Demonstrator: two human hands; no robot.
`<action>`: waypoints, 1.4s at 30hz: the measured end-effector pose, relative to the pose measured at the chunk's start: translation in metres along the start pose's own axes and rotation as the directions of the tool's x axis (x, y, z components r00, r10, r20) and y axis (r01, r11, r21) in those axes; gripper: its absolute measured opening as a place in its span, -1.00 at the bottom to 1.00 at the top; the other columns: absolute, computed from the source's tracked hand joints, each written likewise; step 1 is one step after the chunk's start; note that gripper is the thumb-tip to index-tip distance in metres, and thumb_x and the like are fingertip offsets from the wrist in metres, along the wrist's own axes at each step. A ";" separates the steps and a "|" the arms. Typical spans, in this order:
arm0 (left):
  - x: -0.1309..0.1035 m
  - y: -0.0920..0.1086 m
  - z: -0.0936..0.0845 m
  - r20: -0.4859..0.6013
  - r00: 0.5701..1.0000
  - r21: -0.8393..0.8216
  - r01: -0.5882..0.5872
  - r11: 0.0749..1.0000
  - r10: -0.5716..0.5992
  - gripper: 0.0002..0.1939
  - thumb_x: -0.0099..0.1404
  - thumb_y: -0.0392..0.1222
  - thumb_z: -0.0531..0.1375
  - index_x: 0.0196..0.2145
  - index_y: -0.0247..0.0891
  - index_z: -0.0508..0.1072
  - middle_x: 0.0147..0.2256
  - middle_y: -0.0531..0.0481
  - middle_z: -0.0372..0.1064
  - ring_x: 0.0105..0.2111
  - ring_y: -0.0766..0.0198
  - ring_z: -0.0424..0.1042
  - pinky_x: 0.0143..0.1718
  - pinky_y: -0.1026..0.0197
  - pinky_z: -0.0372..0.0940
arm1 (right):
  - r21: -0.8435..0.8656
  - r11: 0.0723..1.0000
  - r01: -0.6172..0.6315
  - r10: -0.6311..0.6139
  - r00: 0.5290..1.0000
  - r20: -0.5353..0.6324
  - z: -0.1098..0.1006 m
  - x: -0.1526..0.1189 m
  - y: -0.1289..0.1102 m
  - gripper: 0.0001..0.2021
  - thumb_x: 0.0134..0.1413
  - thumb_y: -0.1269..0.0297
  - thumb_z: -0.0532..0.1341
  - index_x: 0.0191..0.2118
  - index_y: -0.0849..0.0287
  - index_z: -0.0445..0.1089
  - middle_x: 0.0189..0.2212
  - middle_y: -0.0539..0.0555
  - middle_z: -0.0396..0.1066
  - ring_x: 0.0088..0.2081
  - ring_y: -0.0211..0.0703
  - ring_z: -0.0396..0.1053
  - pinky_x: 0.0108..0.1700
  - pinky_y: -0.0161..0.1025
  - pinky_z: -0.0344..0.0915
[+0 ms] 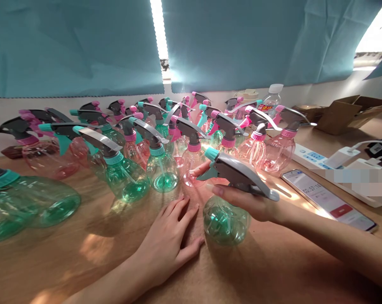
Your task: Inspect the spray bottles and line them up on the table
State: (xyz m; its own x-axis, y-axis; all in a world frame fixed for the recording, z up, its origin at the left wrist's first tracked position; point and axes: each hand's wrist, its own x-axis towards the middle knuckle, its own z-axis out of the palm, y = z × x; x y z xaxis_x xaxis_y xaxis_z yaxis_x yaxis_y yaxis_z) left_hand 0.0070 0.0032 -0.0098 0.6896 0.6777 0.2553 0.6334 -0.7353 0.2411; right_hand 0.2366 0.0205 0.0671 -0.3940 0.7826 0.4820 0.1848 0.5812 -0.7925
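Note:
My right hand (254, 200) grips a green spray bottle (225, 223) round its neck, under a grey sprayer head with a teal nozzle and trigger. A finger reaches forward by the trigger. The bottle tilts a little, and I cannot tell whether its base touches the table. My left hand (162, 242) lies palm down on the wooden table (92, 270), fingers spread, to the left of that bottle. Just beyond it stand another green spray bottle (162, 173) with a teal collar and a pink spray bottle (192, 162) with a pink collar.
Several more pink and green spray bottles crowd the back; green bottles (58, 202) lie at left. On the right are a phone (330, 200) showing a timer, a white power strip (316, 158) with plugs, and a cardboard box (346, 114). Blue curtains (241, 42) hang behind.

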 end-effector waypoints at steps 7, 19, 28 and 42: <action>0.000 0.001 -0.001 0.021 1.000 0.007 -0.006 1.000 0.006 -0.43 0.37 0.02 0.13 0.24 -0.28 0.23 0.21 -0.28 0.14 0.22 -0.14 0.09 0.17 -0.20 0.13 | -0.003 1.000 -0.011 0.011 0.999 0.035 -0.002 -0.001 -0.001 -0.77 0.18 0.24 0.22 -0.05 0.10 0.34 -0.25 0.07 0.43 0.02 0.02 0.37 -0.16 -0.16 0.43; 0.000 0.001 -0.001 0.018 1.000 0.001 -0.001 1.000 0.001 -0.43 0.37 0.04 0.13 0.25 -0.25 0.22 0.22 -0.26 0.15 0.22 -0.14 0.10 0.18 -0.21 0.12 | -0.126 0.992 -0.006 0.006 1.000 -0.005 -0.001 0.001 -0.004 -0.87 0.16 0.22 0.21 -0.19 0.09 0.35 -0.51 -0.05 0.29 -0.48 -0.25 0.29 -0.52 -0.31 0.19; 0.001 0.001 -0.002 0.035 0.999 0.020 -0.001 1.000 0.000 -0.43 0.38 0.05 0.11 0.24 -0.28 0.22 0.23 -0.29 0.12 0.22 -0.13 0.08 0.18 -0.20 0.12 | -0.130 0.989 -0.070 0.072 0.997 0.010 -0.002 0.003 -0.010 -0.85 0.17 0.26 0.19 -0.39 0.13 0.23 -0.62 -0.17 0.01 -0.63 -0.41 -0.02 -0.61 -0.35 -0.06; 0.000 -0.001 0.000 0.009 1.000 0.018 -0.010 1.000 0.010 -0.44 0.39 0.01 0.11 0.25 -0.27 0.22 0.23 -0.27 0.12 0.22 -0.16 0.08 0.17 -0.22 0.13 | -0.138 0.990 -0.029 0.029 1.000 -0.002 -0.005 0.001 -0.006 -0.86 0.15 0.21 0.22 -0.19 0.09 0.36 -0.52 -0.08 0.30 -0.44 -0.26 0.32 -0.40 -0.32 0.24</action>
State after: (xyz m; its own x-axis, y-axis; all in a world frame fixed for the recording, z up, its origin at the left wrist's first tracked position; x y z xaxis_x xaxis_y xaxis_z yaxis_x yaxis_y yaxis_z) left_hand 0.0064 0.0034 -0.0104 0.6991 0.6702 0.2494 0.6326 -0.7422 0.2212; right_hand 0.2400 0.0186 0.0741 -0.3864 0.7998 0.4594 0.3192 0.5832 -0.7470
